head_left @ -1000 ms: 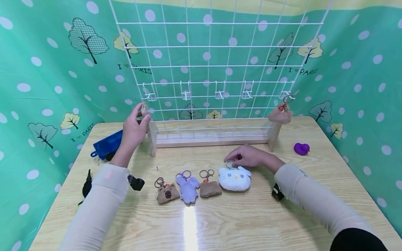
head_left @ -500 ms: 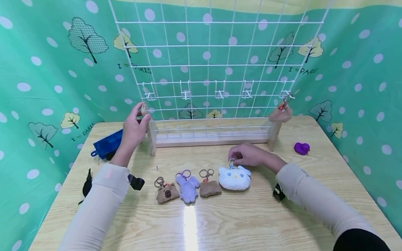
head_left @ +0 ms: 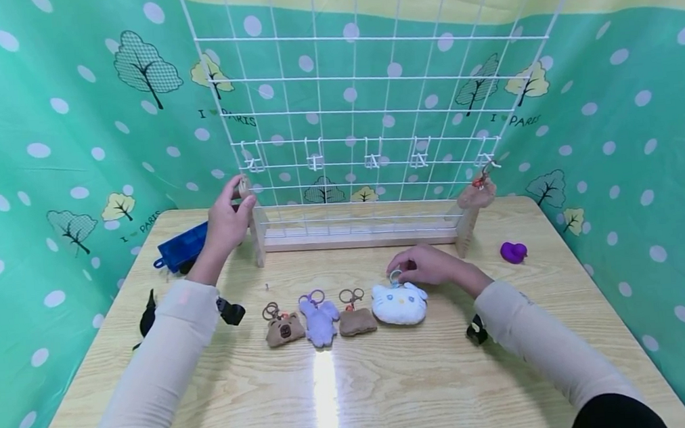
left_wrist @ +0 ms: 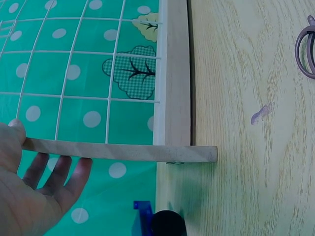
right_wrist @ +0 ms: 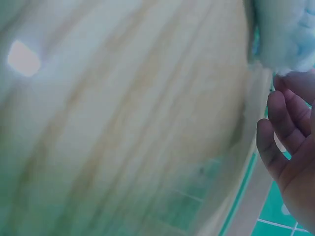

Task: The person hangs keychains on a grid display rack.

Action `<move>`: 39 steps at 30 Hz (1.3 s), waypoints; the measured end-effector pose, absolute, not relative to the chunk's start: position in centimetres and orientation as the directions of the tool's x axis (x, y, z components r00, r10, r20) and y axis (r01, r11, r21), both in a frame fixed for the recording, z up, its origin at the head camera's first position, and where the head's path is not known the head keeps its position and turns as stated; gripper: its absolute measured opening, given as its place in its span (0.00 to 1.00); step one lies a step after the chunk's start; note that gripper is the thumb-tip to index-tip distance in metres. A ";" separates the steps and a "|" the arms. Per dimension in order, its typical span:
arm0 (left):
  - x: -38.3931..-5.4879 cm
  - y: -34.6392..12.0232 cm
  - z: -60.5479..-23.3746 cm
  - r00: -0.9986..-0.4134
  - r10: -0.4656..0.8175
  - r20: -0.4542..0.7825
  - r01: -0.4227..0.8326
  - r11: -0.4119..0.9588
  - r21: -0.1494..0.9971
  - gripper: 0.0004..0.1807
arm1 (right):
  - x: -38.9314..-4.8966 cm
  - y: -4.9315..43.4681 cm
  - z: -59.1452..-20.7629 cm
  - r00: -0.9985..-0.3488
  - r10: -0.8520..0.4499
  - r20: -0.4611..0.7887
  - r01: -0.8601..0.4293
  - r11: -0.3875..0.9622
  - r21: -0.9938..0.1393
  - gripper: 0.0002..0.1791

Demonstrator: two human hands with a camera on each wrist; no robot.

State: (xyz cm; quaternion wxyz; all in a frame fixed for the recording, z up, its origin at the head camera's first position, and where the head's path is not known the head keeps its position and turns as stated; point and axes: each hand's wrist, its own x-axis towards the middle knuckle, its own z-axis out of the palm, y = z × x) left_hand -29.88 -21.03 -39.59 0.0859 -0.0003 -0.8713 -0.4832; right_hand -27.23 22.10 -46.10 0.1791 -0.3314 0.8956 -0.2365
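Note:
In the head view my left hand [head_left: 229, 217] grips the left wooden side post of a white wire grid rack with a wooden base [head_left: 357, 241]. The left wrist view shows the thumb and fingers on opposite sides of that post [left_wrist: 123, 151]. My right hand [head_left: 425, 263] pinches the key ring [head_left: 394, 277] of a white cat-face plush keychain [head_left: 399, 306], which lies on the table. To its left, in a row, lie a brown plush keychain [head_left: 357, 322], a lilac one [head_left: 320, 323] and a brown bear-face one [head_left: 285, 330].
Several white hooks sit along the grid; from the rightmost hangs a small brown plush keychain [head_left: 477, 194]. A blue plastic box [head_left: 182, 247] and a black object [head_left: 148, 317] lie at the left. Toward the right edge is a small purple object [head_left: 514, 252].
My right hand has drawn slightly right and raised the cat keychain's ring upright, the plush itself staying put. The left hand has kept its place on the post.

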 end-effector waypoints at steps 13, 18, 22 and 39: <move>-29.9 -21.1 -39.6 -0.984 -0.081 0.160 0.092 0.538 0.838 0.32 | -26.8 23.2 -43.6 -0.770 -0.638 -0.030 -0.508 0.641 -0.576 0.13; -29.9 -21.1 -39.8 -0.984 -0.083 0.158 0.089 0.540 0.837 0.32 | -26.8 23.7 -42.4 -0.788 -0.614 0.043 -0.512 0.616 -0.599 0.13; -29.9 -21.1 -39.8 -0.983 -0.080 0.163 0.095 0.538 0.838 0.32 | -26.7 24.1 -41.6 -0.797 -0.597 0.089 -0.509 0.585 -0.632 0.14; -29.8 -21.0 -39.7 -0.985 -0.081 0.156 0.089 0.532 0.842 0.32 | -26.4 25.4 -38.8 -0.875 -0.467 0.123 -0.405 0.570 -0.715 0.17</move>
